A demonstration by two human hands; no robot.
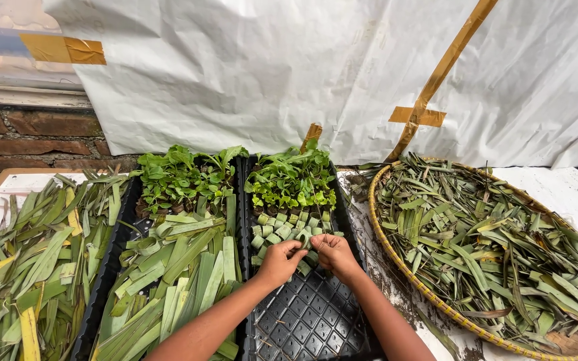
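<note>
Both hands meet over the right tray (316, 321), just in front of its rows of leaf cups (282, 230): left hand (279, 262) and right hand (333, 254) each pinch, fingers curled, the same folded leaf strip (304, 238). Behind the cups stand seedlings (292, 177). Left of this tray, a second tray (112, 261) carries cut leaves (175, 281); to the right sits a round basket (396, 257) of leaf scraps.

— Where is the head camera sitting?
— It's looking steeply down from close above the black plastic seedling tray (316, 321), facing the white plastic sheet wall (269, 73).
— Another view sharing anything?
— Only this one.
</note>
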